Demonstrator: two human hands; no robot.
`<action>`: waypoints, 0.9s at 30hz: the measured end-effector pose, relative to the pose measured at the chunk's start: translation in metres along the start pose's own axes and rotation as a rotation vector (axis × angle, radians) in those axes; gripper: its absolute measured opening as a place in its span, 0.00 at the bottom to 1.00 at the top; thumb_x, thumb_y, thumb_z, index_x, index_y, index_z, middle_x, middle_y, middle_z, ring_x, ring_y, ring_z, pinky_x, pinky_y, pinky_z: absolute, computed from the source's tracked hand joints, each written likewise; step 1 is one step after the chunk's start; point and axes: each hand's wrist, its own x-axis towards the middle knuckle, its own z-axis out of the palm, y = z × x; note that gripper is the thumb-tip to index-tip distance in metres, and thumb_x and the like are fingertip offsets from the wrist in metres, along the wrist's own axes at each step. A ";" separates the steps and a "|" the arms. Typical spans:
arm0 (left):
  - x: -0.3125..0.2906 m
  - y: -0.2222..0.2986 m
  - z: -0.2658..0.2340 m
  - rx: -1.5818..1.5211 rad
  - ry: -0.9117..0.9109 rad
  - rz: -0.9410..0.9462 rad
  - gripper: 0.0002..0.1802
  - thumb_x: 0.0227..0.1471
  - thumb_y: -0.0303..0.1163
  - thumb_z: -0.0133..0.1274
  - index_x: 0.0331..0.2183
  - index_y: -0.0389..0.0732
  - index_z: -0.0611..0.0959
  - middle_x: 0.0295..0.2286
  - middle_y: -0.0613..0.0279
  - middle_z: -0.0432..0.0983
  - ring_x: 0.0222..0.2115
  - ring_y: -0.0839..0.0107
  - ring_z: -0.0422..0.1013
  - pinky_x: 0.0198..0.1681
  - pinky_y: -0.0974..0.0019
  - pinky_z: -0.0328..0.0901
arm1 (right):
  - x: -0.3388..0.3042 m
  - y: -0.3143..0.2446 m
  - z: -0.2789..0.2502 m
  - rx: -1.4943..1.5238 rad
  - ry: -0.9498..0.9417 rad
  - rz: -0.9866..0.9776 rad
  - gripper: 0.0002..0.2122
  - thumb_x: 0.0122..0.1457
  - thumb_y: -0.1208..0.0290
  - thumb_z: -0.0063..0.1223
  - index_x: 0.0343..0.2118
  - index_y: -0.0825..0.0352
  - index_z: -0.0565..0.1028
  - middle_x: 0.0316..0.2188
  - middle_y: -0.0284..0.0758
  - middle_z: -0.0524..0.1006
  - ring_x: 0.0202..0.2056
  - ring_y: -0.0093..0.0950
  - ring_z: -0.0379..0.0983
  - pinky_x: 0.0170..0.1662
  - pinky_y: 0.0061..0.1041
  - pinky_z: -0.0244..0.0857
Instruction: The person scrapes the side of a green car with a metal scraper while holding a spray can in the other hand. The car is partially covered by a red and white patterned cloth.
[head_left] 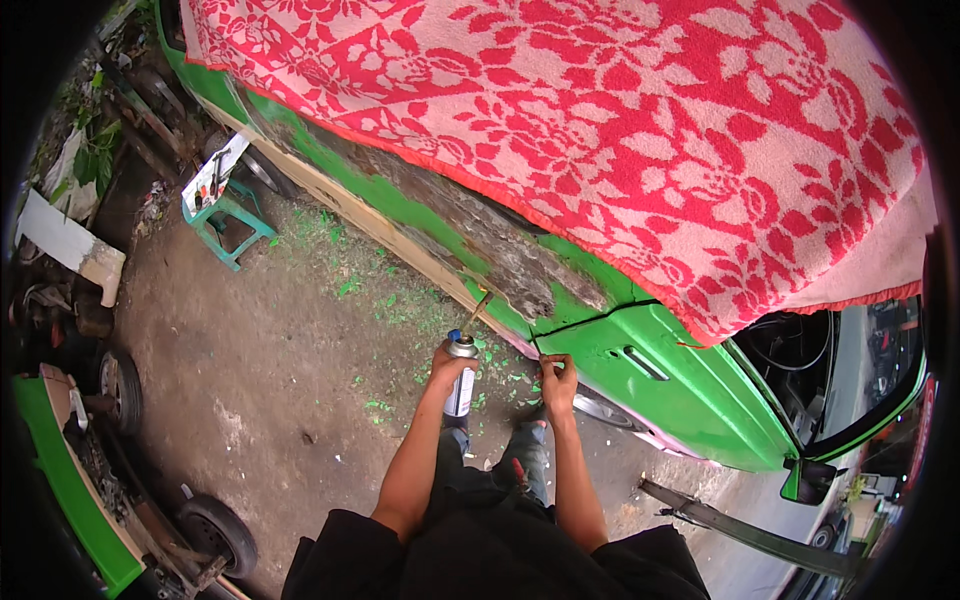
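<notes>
My left hand is closed around a gas torch, a white and dark blue canister with a blue knob. Its brass tube points up at the lower side of a green car. Just right of it, my right hand pinches a thin dark tool, perhaps a scraper, whose tip is close to the panel edge by the door seam; its kind is unclear. Ahead of both hands, a long strip of the car's side shows stripped, grey-brown bare surface between patches of green paint.
A red and pink floral towel covers the car's upper part. Green paint flakes litter the ground. A teal stool bears tools at far left. Wheels and a green panel lie left; a long bar lies right.
</notes>
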 end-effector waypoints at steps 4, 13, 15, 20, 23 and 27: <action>-0.007 0.014 -0.002 -0.105 -0.039 -0.056 0.25 0.25 0.19 0.60 0.34 0.42 0.75 0.26 0.63 0.75 0.27 0.67 0.73 0.32 0.63 0.67 | -0.001 -0.007 0.001 0.051 0.006 0.038 0.09 0.58 0.66 0.53 0.34 0.67 0.69 0.17 0.34 0.74 0.19 0.20 0.66 0.24 0.22 0.58; -0.009 0.021 -0.012 0.012 -0.038 -0.061 0.23 0.25 0.20 0.60 0.32 0.40 0.75 0.25 0.62 0.75 0.27 0.67 0.73 0.30 0.64 0.66 | 0.005 -0.030 0.003 0.118 -0.070 0.038 0.10 0.57 0.66 0.53 0.34 0.67 0.69 0.17 0.33 0.73 0.18 0.18 0.64 0.22 0.21 0.55; -0.015 0.022 -0.009 0.032 -0.023 -0.057 0.23 0.25 0.22 0.61 0.32 0.41 0.76 0.26 0.62 0.76 0.28 0.66 0.73 0.32 0.64 0.66 | 0.010 -0.034 0.001 0.117 -0.079 0.039 0.11 0.57 0.66 0.53 0.34 0.68 0.69 0.17 0.34 0.73 0.18 0.19 0.64 0.22 0.21 0.55; -0.021 0.012 -0.002 0.018 -0.010 -0.017 0.22 0.25 0.18 0.60 0.31 0.39 0.75 0.24 0.61 0.76 0.25 0.67 0.73 0.27 0.64 0.67 | 0.027 -0.032 -0.002 0.210 -0.123 0.011 0.09 0.57 0.66 0.53 0.34 0.66 0.69 0.17 0.33 0.73 0.16 0.17 0.61 0.18 0.20 0.52; -0.025 0.003 -0.004 0.003 0.007 -0.005 0.18 0.26 0.20 0.60 0.28 0.39 0.77 0.24 0.62 0.76 0.26 0.68 0.73 0.29 0.64 0.67 | 0.026 -0.030 -0.003 0.242 -0.166 0.025 0.09 0.57 0.66 0.53 0.34 0.65 0.68 0.17 0.32 0.72 0.14 0.16 0.59 0.15 0.19 0.49; -0.032 -0.007 -0.004 0.065 0.082 0.012 0.20 0.26 0.20 0.60 0.30 0.39 0.77 0.25 0.61 0.76 0.26 0.67 0.73 0.30 0.62 0.67 | 0.017 -0.024 -0.007 0.239 -0.248 0.131 0.09 0.57 0.67 0.53 0.34 0.65 0.68 0.18 0.31 0.71 0.13 0.15 0.57 0.14 0.18 0.46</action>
